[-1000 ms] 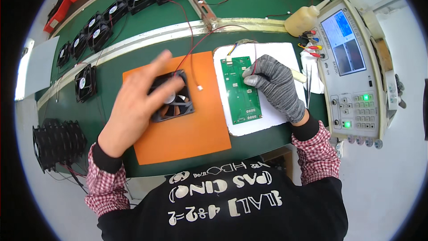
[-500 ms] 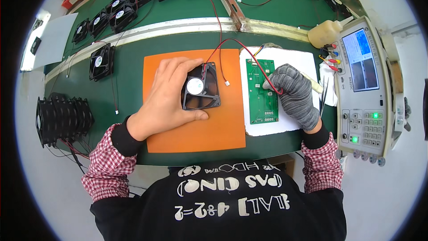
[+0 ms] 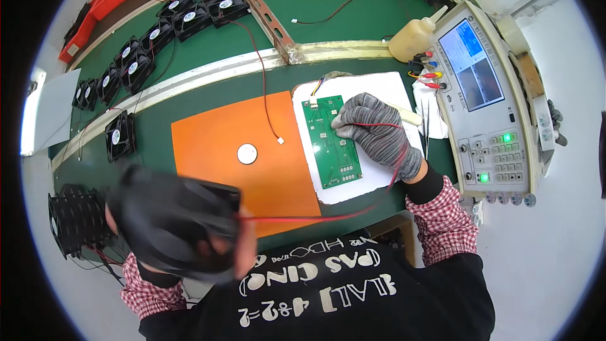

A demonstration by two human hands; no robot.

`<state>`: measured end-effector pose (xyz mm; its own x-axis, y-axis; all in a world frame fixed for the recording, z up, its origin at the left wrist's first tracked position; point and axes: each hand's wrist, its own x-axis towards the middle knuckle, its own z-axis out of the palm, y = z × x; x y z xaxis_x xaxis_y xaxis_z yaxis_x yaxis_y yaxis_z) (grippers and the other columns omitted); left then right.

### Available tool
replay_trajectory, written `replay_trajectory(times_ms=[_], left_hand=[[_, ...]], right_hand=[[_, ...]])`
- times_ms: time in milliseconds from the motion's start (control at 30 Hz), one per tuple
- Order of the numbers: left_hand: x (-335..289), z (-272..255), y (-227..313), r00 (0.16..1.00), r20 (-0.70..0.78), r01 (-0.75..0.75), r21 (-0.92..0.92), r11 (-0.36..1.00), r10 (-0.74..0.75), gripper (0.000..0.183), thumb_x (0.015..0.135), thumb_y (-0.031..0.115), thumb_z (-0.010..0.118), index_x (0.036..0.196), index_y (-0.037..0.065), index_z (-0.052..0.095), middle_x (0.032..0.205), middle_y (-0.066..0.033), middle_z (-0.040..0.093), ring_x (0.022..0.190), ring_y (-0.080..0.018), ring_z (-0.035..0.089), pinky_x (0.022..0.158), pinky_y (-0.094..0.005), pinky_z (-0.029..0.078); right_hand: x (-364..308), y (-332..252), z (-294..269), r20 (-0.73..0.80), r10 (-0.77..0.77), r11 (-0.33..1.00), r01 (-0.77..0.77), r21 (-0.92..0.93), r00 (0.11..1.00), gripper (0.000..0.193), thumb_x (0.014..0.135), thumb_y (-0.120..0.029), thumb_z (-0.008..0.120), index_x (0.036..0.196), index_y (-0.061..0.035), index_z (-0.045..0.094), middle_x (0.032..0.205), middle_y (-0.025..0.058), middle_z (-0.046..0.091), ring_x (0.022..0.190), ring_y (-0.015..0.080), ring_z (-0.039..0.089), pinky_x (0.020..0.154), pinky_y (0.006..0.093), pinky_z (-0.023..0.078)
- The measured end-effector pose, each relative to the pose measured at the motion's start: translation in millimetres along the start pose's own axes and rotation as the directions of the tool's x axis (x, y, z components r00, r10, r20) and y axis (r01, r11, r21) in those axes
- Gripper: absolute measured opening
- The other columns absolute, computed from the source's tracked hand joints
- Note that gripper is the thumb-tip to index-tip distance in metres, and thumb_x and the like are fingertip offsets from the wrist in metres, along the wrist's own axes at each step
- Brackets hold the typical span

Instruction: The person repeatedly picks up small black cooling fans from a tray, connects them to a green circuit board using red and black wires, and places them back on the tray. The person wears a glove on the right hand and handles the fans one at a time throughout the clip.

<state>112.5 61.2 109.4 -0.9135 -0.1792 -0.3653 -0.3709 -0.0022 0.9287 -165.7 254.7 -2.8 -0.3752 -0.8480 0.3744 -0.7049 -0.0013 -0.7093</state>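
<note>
My left hand holds a black cooling fan lifted close to the camera, over the near left edge of the bench; both are smeared by motion. From the fan a red wire runs right and curls up to my right hand, which wears a grey knit glove. The right fingertips are pinched on the wire's end at the right edge of a green circuit board; they hide the tip. This board lies on a white foam pad. A white round disc sits on the orange mat.
At the right stands a bench meter with a lit screen, beside a yellowish bottle and tweezers. More black fans line the back. A stack of fans stands at the left. A metal rail crosses the far side.
My left hand has lifted the fan off the mat, toward me and left, uncovering the white disc. The right hand stays at the board. The whole view has shifted.
</note>
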Motion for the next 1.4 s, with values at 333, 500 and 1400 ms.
replay_trajectory(times_ms=[333,500,1400], left_hand=[[65,1,30,0.316,0.349,-0.485,0.859,-0.166,0.882,0.084,0.067,0.048,0.081,0.127,-0.004,0.052,0.109,-0.0177,0.061,0.093,-0.0308,0.06,0.079,-0.0396,0.047],[185,-7,76,-0.034,0.417,-0.57,0.738,-0.36,0.908,0.083,0.069,0.04,0.079,0.134,-0.002,0.05,0.129,-0.0201,0.056,0.107,-0.0356,0.059,0.094,-0.0416,0.047],[59,-103,40,-0.014,-0.318,-0.143,0.939,0.313,0.948,0.014,0.091,0.005,0.058,0.095,-0.007,0.063,0.114,-0.0131,0.065,0.094,-0.0178,0.059,0.083,-0.0247,0.044]], right_hand=[[1,-6,3,-0.004,-0.134,0.967,0.13,-0.217,0.991,0.015,0.074,-0.01,0.073,0.089,-0.0083,0.068,0.087,0.0074,0.065,0.087,0.027,0.063,0.081,0.0398,0.049],[0,-10,0,-0.002,-0.054,0.98,0.053,-0.19,0.999,0.011,0.076,-0.005,0.071,0.086,-0.0065,0.069,0.088,0.0088,0.066,0.086,0.0267,0.064,0.08,0.0385,0.05],[-10,-74,0,0.623,-0.464,0.644,-0.242,0.725,0.63,0.013,0.084,-0.013,0.073,0.087,-0.0034,0.065,0.088,0.0057,0.066,0.09,0.022,0.062,0.079,0.036,0.049]])
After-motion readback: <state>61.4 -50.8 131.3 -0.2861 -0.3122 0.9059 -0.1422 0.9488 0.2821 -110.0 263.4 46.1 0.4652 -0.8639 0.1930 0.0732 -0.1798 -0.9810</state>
